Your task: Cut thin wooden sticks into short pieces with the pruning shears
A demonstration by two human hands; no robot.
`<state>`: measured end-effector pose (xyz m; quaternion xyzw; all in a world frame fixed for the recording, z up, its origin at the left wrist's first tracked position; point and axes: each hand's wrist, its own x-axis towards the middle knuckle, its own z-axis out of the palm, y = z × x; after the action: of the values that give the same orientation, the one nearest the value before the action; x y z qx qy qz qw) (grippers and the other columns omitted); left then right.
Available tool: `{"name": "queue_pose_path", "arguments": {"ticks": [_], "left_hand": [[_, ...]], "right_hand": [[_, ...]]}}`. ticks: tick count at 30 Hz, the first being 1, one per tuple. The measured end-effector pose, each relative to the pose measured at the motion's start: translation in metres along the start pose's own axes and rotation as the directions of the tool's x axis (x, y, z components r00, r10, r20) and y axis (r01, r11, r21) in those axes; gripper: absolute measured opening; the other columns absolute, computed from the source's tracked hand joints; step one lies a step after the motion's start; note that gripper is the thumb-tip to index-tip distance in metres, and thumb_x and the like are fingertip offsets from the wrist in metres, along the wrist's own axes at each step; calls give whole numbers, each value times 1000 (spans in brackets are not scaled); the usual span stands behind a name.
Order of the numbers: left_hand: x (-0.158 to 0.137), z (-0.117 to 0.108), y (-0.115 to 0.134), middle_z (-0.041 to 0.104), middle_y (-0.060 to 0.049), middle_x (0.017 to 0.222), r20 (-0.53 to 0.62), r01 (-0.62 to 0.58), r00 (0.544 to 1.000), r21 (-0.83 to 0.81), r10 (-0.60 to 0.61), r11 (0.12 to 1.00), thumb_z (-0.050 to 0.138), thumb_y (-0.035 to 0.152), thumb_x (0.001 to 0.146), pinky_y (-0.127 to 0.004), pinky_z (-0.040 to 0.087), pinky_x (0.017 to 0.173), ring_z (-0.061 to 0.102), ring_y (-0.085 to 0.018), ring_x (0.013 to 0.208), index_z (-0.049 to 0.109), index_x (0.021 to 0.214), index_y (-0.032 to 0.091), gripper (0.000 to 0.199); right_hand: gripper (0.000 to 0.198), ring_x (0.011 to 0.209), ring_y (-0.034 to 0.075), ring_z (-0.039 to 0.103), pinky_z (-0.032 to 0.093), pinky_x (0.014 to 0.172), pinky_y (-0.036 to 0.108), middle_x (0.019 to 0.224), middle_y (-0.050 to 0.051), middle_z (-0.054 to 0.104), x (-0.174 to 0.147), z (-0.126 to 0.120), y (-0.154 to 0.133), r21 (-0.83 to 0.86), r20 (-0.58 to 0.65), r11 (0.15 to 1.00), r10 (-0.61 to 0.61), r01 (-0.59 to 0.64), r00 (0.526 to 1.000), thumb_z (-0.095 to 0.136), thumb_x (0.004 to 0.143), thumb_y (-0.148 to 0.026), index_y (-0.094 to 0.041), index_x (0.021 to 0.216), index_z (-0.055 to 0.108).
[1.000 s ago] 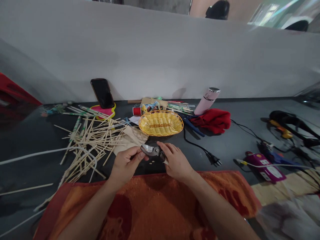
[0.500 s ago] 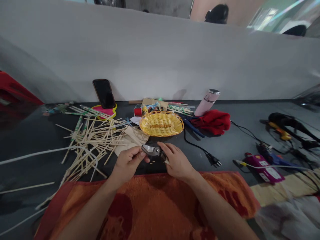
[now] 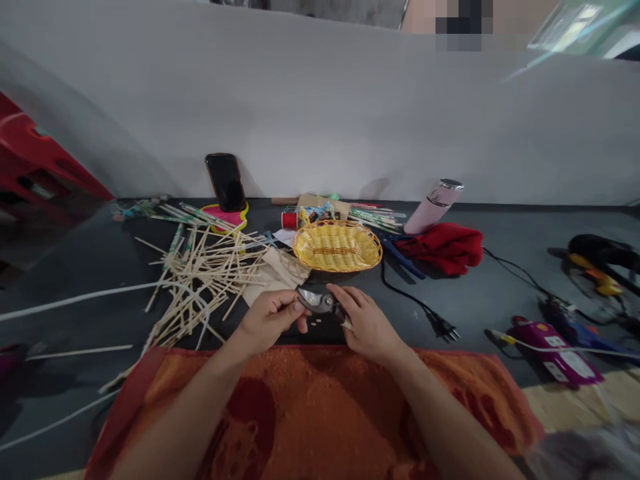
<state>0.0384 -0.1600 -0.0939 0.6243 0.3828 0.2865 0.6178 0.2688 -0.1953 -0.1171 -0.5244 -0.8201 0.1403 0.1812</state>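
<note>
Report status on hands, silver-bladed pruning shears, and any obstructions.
Right hand gripping silver-bladed pruning shears. Left hand at the blade, hold unclear. Yellow oval woven basket just beyond, apparently not blocking.

The shears (image 3: 318, 302) are silver-and-black, the towel (image 3: 320, 407) orange with red patches.

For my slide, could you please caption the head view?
Right hand grips pruning shears, blades at the left hand, near a yellow basket.
</note>
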Motion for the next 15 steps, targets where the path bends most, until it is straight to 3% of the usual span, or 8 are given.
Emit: {"name": "queue_pose_path", "arguments": {"ticks": [7, 15], "left_hand": [[1, -1, 1, 63, -2, 60, -30, -22, 999, 7, 22, 1000, 51, 46, 87, -19, 22, 43, 34, -7, 42, 65, 82, 13, 36], [3, 5, -2, 69, -4, 75, -162, -81, 979, 255, 125, 964, 48, 42, 90, -19, 36, 49, 50, -11, 54, 67, 82, 15, 33]], "right_hand": [[74, 117, 23, 46, 38, 103, 39, 128, 12, 49, -1, 3, -3, -1, -1, 1000, -8, 8, 1000, 47, 72, -7, -17, 144, 30], [74, 116, 24, 46, 39, 101, 40, 128, 12, 49, 0, 0, -1, -30, -9, 998, 47, -48, 999, 49, 73, -10, -18, 144, 29]]}}
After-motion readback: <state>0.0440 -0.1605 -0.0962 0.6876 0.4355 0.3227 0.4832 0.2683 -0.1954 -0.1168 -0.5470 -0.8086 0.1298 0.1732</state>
